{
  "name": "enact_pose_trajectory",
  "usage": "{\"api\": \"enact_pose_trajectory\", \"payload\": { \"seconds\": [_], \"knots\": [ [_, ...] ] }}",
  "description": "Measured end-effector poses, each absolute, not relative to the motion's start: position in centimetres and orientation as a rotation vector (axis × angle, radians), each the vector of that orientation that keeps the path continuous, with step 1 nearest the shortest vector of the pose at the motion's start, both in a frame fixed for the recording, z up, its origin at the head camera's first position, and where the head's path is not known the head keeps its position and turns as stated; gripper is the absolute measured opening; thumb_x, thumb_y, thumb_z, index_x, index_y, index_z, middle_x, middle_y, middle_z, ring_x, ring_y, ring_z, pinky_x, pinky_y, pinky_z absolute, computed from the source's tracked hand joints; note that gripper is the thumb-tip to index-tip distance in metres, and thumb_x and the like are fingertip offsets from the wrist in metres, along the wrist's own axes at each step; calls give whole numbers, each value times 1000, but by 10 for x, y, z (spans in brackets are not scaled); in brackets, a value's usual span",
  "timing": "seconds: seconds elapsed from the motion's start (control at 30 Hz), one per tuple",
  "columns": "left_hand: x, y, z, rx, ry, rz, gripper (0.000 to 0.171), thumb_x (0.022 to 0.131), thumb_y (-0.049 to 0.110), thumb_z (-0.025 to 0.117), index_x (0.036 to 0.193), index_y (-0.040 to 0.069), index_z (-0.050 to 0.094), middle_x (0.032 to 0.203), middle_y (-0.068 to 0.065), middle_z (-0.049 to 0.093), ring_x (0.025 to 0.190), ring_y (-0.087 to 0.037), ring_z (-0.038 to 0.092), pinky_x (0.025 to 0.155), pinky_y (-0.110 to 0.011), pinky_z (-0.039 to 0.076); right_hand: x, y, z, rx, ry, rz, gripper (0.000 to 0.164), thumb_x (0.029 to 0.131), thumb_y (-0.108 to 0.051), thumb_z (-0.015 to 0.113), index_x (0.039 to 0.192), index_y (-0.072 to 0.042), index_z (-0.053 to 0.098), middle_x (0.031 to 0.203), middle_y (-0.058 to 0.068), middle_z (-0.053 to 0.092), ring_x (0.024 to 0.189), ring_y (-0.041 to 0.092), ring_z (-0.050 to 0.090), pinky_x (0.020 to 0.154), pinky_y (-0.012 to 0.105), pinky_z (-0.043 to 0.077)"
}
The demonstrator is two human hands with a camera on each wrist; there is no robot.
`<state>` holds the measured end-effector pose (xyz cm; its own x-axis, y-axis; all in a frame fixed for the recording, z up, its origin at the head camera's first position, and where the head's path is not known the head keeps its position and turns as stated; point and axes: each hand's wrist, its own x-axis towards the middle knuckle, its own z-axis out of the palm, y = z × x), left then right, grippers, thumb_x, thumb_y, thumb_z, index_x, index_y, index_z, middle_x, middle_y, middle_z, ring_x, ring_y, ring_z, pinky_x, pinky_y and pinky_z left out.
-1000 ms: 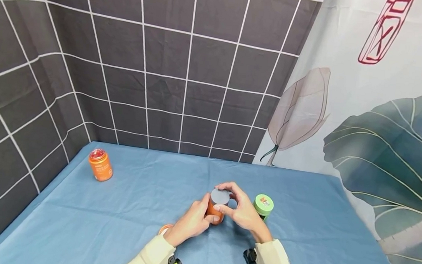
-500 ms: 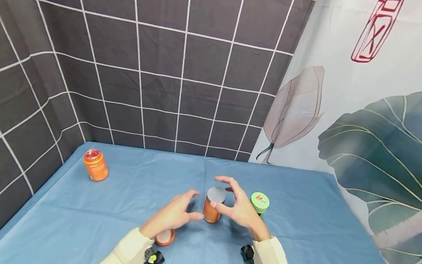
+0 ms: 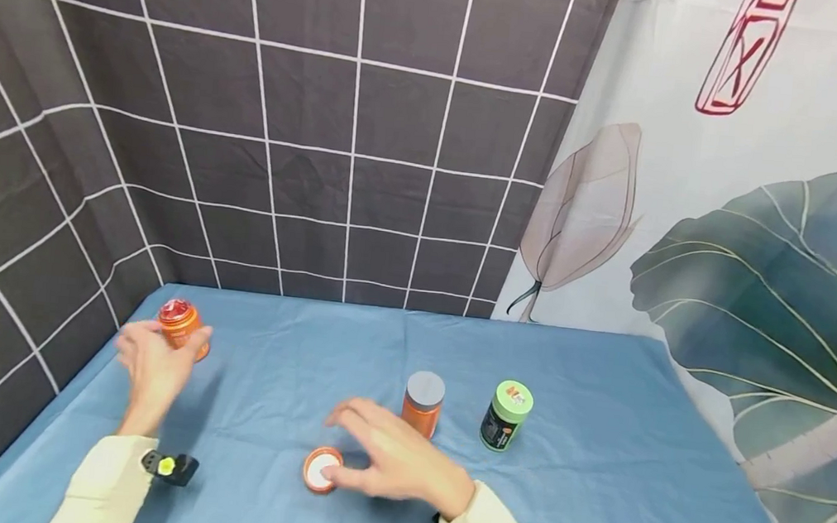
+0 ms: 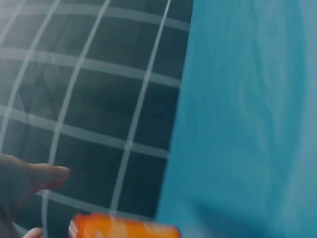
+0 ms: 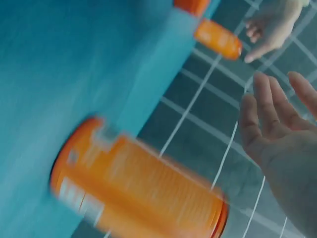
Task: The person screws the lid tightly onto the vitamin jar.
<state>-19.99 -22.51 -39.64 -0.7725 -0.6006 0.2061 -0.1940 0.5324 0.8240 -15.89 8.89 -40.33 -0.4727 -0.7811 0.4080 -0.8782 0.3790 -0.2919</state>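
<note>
"While the left hand (image 3: 156,367) is out by the far left corner of the worktop (image 3: 265,398), what is it doing there?"

"It's at the open orange jar (image 3: 183,326), which stands close to that corner with red showing in its mouth. The grip is spread, thumb on the jar's right side and fingers on its left. I can't tell whether they touch it."

"And the right hand (image 3: 401,457)?"

"Over the middle of the worktop, its thumb by the orange lid (image 3: 320,471). That grip is loosely spread too, the fingers slightly bent."

"Which way up is the lid?"

"Its white inside faces up, and it lies farther from the back edge than any of the jars."

"What stands near the right hand?"

"The grey-topped jar (image 3: 425,391), upright, its lower part partly hidden behind the hand. Toward the right edge, a little apart, is the green-topped jar (image 3: 505,417), also upright, with a dark label."

"And behind?"

"A dark gridded cloth (image 3: 313,103) hangs along the back and left edges."
</note>
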Motion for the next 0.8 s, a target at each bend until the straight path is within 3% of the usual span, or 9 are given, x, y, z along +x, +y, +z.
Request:
{"api": "enact_pose_trajectory", "payload": {
  "seconds": [0.17, 0.27, 0.37, 0.63, 0.8],
  "knots": [
    [-204, -259, -410, 818, -2298, -1227, 92, 77, 46, 67, 133, -4, 13, 126, -33, 12, 117, -46, 13, 92, -56, 19, -149, 64, -412, 1499, -2621, 529, 51, 85, -54, 54, 125, -23, 48, 122, -8, 45, 103, 6, 48, 80, 18, 42],
    [-209, -267, -412, 819, -2418, -1292, 109, 73, 56, 66, 140, -3, 2, 132, -35, 8, 120, -48, 14, 96, -58, 20, -148, 53, -415, 1465, -2810, 395, 59, 82, -58, 56, 130, -28, 44, 126, -5, 41, 100, 10, 46, 73, 21, 42],
    [-215, -268, -414, 793, -2516, -1357, 115, 72, 59, 66, 142, 0, -3, 135, -36, 10, 121, -48, 19, 94, -60, 26, -148, 44, -417, 1429, -2973, 263, 63, 78, -61, 59, 132, -33, 42, 127, -3, 41, 99, 11, 44, 71, 24, 41],
    [-230, -270, -418, 704, -2469, -1509, 105, 78, 50, 64, 143, 2, -4, 139, -32, 24, 125, -43, 27, 103, -55, 23, -148, 30, -427, 1435, -3098, 53, 55, 79, -57, 59, 129, -40, 43, 121, -7, 39, 96, 11, 36, 71, 26, 38],
    [-232, -273, -421, 592, -2514, -1429, 82, 87, 41, 57, 137, -9, 17, 132, -32, 32, 117, -43, 34, 99, -54, 29, -150, 32, -428, 1475, -3080, 93, 42, 83, -46, 63, 122, -36, 51, 116, -7, 41, 91, 10, 36, 70, 24, 37]
  ]
}}
